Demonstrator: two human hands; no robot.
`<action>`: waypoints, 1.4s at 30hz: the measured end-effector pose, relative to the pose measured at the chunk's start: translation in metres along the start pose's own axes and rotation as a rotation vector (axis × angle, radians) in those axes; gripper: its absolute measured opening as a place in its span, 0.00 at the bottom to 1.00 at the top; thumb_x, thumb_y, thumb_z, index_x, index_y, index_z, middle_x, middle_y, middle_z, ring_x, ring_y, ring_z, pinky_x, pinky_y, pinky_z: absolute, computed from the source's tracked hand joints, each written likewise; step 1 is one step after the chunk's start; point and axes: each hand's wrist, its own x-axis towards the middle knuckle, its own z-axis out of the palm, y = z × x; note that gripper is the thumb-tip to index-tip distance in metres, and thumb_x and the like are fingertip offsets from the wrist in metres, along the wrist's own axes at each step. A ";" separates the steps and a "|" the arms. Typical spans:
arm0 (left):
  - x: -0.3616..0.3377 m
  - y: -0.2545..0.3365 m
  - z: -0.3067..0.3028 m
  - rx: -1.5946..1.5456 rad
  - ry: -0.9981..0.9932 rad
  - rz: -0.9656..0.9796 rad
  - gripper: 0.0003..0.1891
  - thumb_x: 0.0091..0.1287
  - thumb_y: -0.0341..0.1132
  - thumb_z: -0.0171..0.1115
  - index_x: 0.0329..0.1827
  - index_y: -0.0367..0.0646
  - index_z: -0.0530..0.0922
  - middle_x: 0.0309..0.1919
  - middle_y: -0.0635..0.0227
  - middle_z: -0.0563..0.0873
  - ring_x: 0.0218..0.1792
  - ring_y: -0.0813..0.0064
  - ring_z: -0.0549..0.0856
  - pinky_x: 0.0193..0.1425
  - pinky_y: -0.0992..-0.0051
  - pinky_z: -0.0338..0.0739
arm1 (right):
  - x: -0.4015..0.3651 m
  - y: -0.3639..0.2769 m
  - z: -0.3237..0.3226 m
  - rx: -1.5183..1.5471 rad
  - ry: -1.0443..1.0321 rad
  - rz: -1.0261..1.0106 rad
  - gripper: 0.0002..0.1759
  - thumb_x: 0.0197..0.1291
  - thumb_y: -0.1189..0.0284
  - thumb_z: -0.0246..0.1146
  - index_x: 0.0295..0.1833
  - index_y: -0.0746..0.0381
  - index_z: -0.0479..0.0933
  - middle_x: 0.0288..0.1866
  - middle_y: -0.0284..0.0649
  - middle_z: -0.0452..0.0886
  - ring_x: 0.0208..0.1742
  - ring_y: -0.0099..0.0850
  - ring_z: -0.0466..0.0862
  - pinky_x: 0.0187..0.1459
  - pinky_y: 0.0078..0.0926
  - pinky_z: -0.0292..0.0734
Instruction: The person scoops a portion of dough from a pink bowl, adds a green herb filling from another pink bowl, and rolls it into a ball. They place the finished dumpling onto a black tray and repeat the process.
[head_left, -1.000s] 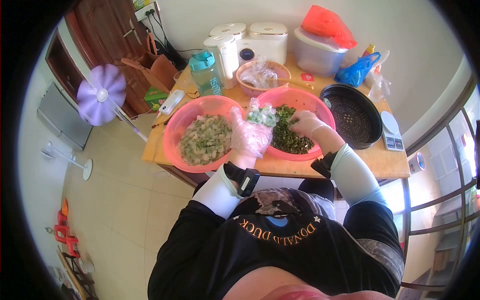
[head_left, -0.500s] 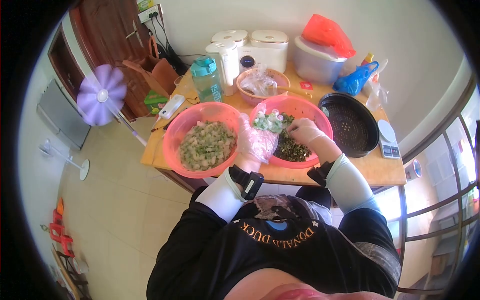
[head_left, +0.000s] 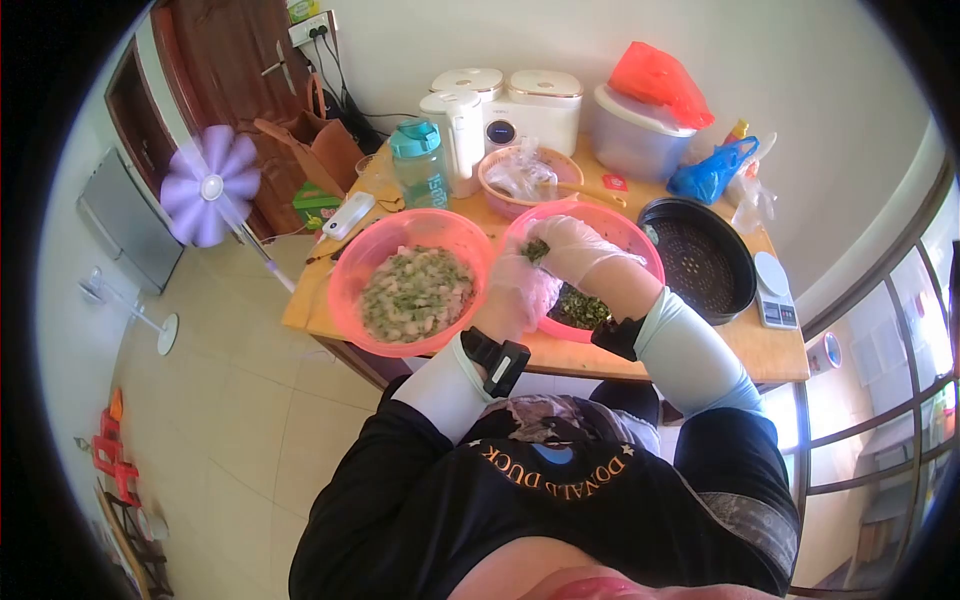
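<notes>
Two pink bowls sit side by side on the table. The left bowl [head_left: 343, 315] holds a pale, diced mix with green bits [head_left: 415, 293]. Dark chopped greens [head_left: 578, 310] lie in the right bowl [head_left: 640, 243]. My left hand [head_left: 522, 290], in a clear plastic glove, is cupped at the left rim of the right bowl; the pale mix it held is mostly hidden. My gloved right hand [head_left: 580, 250] is beside it, fingers closed on a clump of dark greens [head_left: 537, 249] above the left palm.
A black perforated pan [head_left: 697, 262] and a kitchen scale [head_left: 773, 285] stand at the right. Behind are a teal-lidded bottle [head_left: 418, 165], a smaller pink bowl [head_left: 527, 205], white appliances [head_left: 540, 110], a lidded tub [head_left: 635, 135] and a blue bag [head_left: 712, 172].
My right hand has lifted out of the dark greens and moved left to my left hand, bringing a clump of greens. The view has shifted slightly.
</notes>
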 end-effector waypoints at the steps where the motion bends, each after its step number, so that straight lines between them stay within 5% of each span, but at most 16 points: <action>1: -0.006 0.002 0.018 -0.158 0.006 -0.024 0.25 0.80 0.47 0.46 0.67 0.36 0.73 0.63 0.52 0.81 0.62 0.53 0.82 0.70 0.52 0.76 | -0.001 -0.003 -0.001 0.011 0.031 0.031 0.15 0.56 0.78 0.68 0.51 0.65 0.85 0.47 0.51 0.88 0.50 0.44 0.88 0.53 0.37 0.80; 5: -0.008 0.003 0.028 -0.137 0.115 -0.012 0.24 0.82 0.48 0.41 0.63 0.37 0.75 0.58 0.53 0.84 0.59 0.56 0.82 0.70 0.57 0.75 | -0.008 -0.014 -0.019 0.132 -0.009 0.126 0.14 0.56 0.79 0.67 0.49 0.65 0.85 0.44 0.50 0.88 0.47 0.44 0.87 0.51 0.37 0.80; 10: 0.003 -0.001 0.005 -0.355 -0.050 -0.011 0.26 0.81 0.48 0.43 0.68 0.35 0.72 0.64 0.49 0.80 0.64 0.51 0.80 0.73 0.50 0.73 | -0.009 0.004 -0.007 0.132 0.076 0.125 0.08 0.57 0.79 0.65 0.43 0.65 0.85 0.38 0.47 0.87 0.41 0.38 0.86 0.46 0.34 0.80; 14: -0.003 0.002 0.027 -0.312 0.033 0.038 0.25 0.82 0.48 0.43 0.67 0.36 0.72 0.65 0.48 0.79 0.65 0.50 0.79 0.73 0.47 0.73 | -0.007 0.007 -0.010 0.088 0.120 0.083 0.07 0.58 0.76 0.66 0.41 0.64 0.86 0.35 0.44 0.87 0.39 0.33 0.86 0.44 0.34 0.81; 16: -0.008 0.003 0.034 -0.290 0.114 0.058 0.23 0.82 0.48 0.45 0.66 0.37 0.72 0.61 0.49 0.79 0.61 0.48 0.80 0.71 0.44 0.73 | -0.010 0.018 -0.010 0.180 0.379 0.147 0.09 0.58 0.72 0.66 0.42 0.62 0.87 0.34 0.43 0.87 0.37 0.34 0.85 0.44 0.32 0.80; 19: 0.005 -0.001 0.022 -0.278 0.206 0.056 0.21 0.82 0.47 0.46 0.64 0.38 0.72 0.54 0.51 0.79 0.55 0.49 0.80 0.68 0.44 0.76 | -0.027 0.015 -0.027 0.274 0.455 0.234 0.08 0.58 0.70 0.65 0.39 0.61 0.87 0.37 0.49 0.87 0.41 0.43 0.87 0.46 0.39 0.81; 20: 0.003 0.000 0.025 -0.281 0.203 0.056 0.21 0.82 0.47 0.46 0.64 0.38 0.72 0.54 0.51 0.79 0.55 0.49 0.80 0.68 0.44 0.76 | -0.030 0.039 -0.023 -0.154 0.107 0.108 0.11 0.61 0.63 0.65 0.42 0.58 0.87 0.41 0.48 0.88 0.45 0.48 0.87 0.49 0.42 0.81; 23: -0.007 0.002 0.031 -0.340 0.246 0.062 0.19 0.82 0.46 0.47 0.61 0.40 0.73 0.50 0.53 0.79 0.51 0.53 0.80 0.63 0.46 0.80 | -0.050 0.053 -0.010 -0.174 0.028 0.169 0.16 0.65 0.57 0.62 0.47 0.54 0.88 0.46 0.48 0.88 0.48 0.51 0.86 0.52 0.45 0.81; 25: -0.007 0.000 0.034 -0.298 0.307 0.067 0.18 0.83 0.47 0.45 0.59 0.41 0.73 0.52 0.52 0.79 0.51 0.55 0.82 0.60 0.51 0.83 | -0.051 0.046 -0.002 -0.045 0.127 0.274 0.16 0.65 0.60 0.65 0.53 0.54 0.87 0.46 0.49 0.88 0.47 0.47 0.87 0.51 0.42 0.82; 27: -0.003 -0.002 0.026 -0.281 0.187 0.038 0.18 0.82 0.46 0.46 0.59 0.42 0.74 0.52 0.53 0.80 0.50 0.56 0.83 0.59 0.53 0.83 | -0.048 0.048 0.015 0.262 0.388 0.056 0.18 0.61 0.64 0.70 0.55 0.56 0.87 0.44 0.49 0.87 0.45 0.41 0.87 0.50 0.38 0.82; 31: -0.011 0.004 0.034 -0.106 0.083 -0.025 0.15 0.81 0.44 0.47 0.58 0.44 0.75 0.47 0.57 0.84 0.48 0.60 0.86 0.55 0.57 0.84 | -0.060 0.028 0.025 0.260 0.306 -0.070 0.30 0.51 0.78 0.73 0.64 0.57 0.81 0.52 0.47 0.81 0.44 0.39 0.86 0.51 0.36 0.83; 34: -0.017 0.005 0.047 -0.008 0.128 -0.005 0.19 0.82 0.49 0.49 0.57 0.42 0.77 0.45 0.59 0.86 0.44 0.62 0.87 0.48 0.61 0.85 | -0.061 0.029 0.032 0.223 0.470 -0.149 0.26 0.52 0.77 0.76 0.58 0.55 0.84 0.47 0.39 0.80 0.41 0.31 0.84 0.43 0.30 0.82; 37: -0.019 0.009 0.053 0.052 0.101 -0.079 0.14 0.79 0.41 0.52 0.59 0.44 0.75 0.42 0.60 0.86 0.42 0.62 0.87 0.50 0.61 0.84 | -0.065 0.023 0.026 0.269 0.384 -0.043 0.27 0.52 0.79 0.70 0.61 0.57 0.81 0.52 0.47 0.78 0.47 0.43 0.86 0.52 0.39 0.82; 42: -0.006 0.002 0.033 0.048 0.089 -0.042 0.15 0.78 0.42 0.55 0.59 0.42 0.77 0.44 0.61 0.86 0.41 0.66 0.87 0.48 0.67 0.84 | -0.065 0.025 0.024 0.148 0.377 -0.070 0.21 0.52 0.75 0.72 0.54 0.58 0.83 0.47 0.47 0.80 0.46 0.46 0.85 0.50 0.42 0.82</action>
